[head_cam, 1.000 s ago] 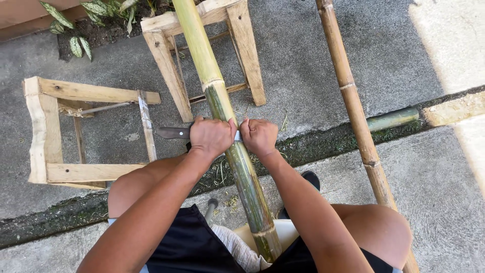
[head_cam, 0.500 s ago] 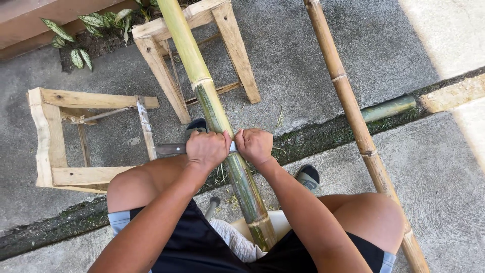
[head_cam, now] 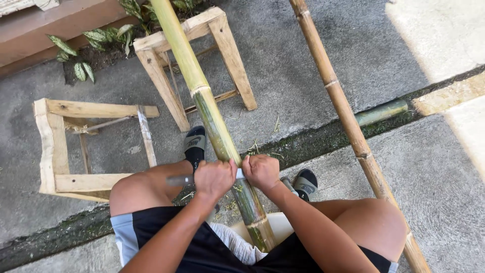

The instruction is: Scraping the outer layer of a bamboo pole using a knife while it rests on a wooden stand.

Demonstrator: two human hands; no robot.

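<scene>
Between the fingers of both hands runs a smooth, faintly glossy green bamboo pole (head_cam: 214, 126), scraped duller and streaky just beyond the fingertips. The bar they grip is matt grey metal (head_cam: 179, 180). Past the knuckles stand rough, unfinished pale wooden stools (head_cam: 227, 48) on coarse grey concrete (head_cam: 303, 76).

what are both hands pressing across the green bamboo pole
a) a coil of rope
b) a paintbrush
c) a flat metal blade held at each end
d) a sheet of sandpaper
c: the left hand and right hand each grip one end of a flat grey metal blade laid crosswise on the green bamboo pole, with one end poking out past the left hand.
</scene>
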